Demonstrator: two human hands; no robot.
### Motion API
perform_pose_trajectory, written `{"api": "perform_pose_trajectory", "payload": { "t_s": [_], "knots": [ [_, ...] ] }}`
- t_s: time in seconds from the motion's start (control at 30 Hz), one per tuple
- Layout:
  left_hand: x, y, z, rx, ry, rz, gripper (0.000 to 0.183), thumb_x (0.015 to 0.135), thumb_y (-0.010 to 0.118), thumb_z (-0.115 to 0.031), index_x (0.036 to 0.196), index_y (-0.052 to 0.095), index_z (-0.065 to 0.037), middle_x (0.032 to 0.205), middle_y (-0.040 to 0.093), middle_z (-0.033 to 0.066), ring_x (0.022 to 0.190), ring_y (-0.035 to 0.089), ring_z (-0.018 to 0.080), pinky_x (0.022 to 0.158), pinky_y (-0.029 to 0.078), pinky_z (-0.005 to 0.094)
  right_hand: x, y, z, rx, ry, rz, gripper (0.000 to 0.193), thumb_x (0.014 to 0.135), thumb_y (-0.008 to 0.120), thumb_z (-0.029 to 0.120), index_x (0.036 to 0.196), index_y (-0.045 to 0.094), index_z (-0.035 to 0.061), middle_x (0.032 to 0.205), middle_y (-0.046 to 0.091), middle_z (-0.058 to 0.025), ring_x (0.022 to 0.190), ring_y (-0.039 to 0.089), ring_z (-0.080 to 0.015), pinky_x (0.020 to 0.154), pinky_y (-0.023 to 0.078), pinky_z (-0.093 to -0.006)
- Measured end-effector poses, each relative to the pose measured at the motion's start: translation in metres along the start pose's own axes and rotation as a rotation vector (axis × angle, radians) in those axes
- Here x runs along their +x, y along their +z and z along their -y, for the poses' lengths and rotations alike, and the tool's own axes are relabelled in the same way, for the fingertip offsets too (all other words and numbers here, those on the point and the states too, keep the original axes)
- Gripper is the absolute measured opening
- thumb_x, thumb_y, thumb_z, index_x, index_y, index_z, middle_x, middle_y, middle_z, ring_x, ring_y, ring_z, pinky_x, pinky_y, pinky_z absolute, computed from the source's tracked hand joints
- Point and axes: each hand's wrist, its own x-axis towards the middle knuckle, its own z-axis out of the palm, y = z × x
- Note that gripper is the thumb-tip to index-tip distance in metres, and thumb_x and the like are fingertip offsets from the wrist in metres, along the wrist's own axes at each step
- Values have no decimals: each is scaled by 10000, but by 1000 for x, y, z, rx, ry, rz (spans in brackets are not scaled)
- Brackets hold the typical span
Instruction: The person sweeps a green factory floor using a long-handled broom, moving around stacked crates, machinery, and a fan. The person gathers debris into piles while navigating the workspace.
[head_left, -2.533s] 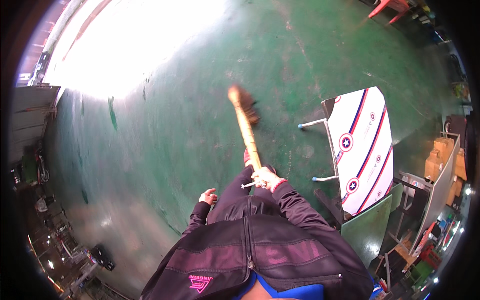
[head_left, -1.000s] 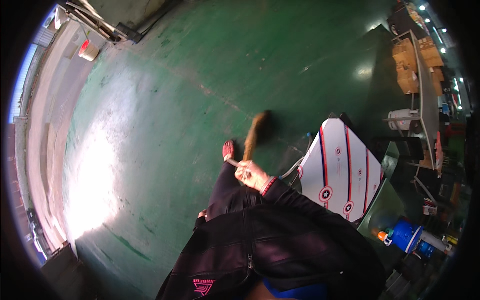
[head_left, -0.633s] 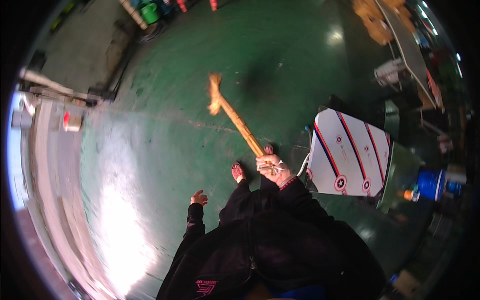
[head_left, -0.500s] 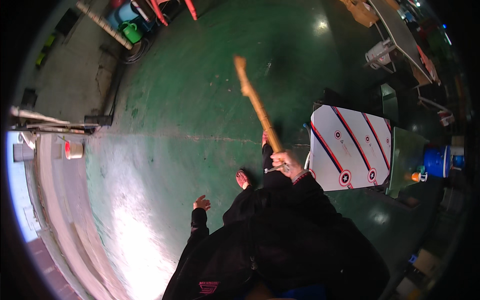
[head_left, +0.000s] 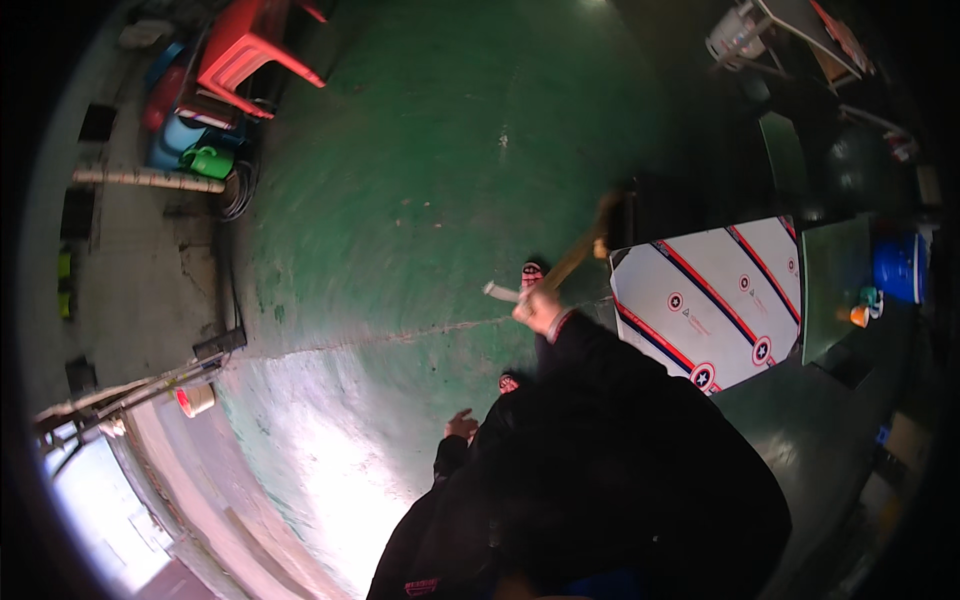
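The right hand (head_left: 540,308) is clenched around a wooden broom handle (head_left: 575,262) that slants up and rightward from it, its head blurred, probably at the dark patch on the green floor (head_left: 400,200). Sweeping looks under way; the next stroke needs a pull back toward the feet. The left hand (head_left: 460,424) hangs loosely spread and empty. Right of the gripping hand lies a white rectangular panel (head_left: 715,300) with red-and-blue stripes and round emblems.

Green floor (head_left: 420,200), red plastic chair (head_left: 245,45), white striped board (head_left: 715,300), blue bucket (head_left: 900,268)
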Motion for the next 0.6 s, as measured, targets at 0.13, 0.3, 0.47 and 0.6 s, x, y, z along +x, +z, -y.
{"api": "perform_pose_trajectory", "payload": {
  "t_s": [0.13, 0.3, 0.47, 0.6],
  "knots": [
    [3, 0, -130, -319, 42, -92, 414, 753, 482, -78, 1159, 402, -99, 799, 564, 134, 675, 569, 222, 520, 487, 329, -22, 14, -11, -391, 424, 108, 175, 653, 494, 29, 563, 354, 83, 486, 360, -27, 394, 405, -147, 352, 317, -283],
    [20, 22, -250, -40, 79, -74, 444, 710, 498, -45, 1144, 426, -108, 780, 564, 91, 654, 565, 173, 527, 486, 290, 0, -6, 76, 417, 898, 457, 113, 804, 419, 69, 708, 400, 12, 506, 341, -8, 397, 348, -73, 398, 332, -185],
    [59, 26, -298, 208, 72, -12, 370, 723, 486, -39, 1088, 490, -98, 744, 578, 118, 588, 576, 182, 486, 485, 286, 1, 17, 133, 480, 705, 710, 119, 828, 383, 75, 721, 354, 33, 513, 312, 17, 392, 303, -48, 343, 261, -172],
    [126, -5, -318, 1232, 633, 13, 311, 715, 485, -131, 1017, 555, -110, 941, 583, 96, 844, 572, 205, 720, 467, 311, 2, 7, 193, 294, 294, 513, 185, 798, 428, 85, 625, 365, 74, 498, 339, 33, 377, 319, -45, 336, 277, -175]
  ]
}}
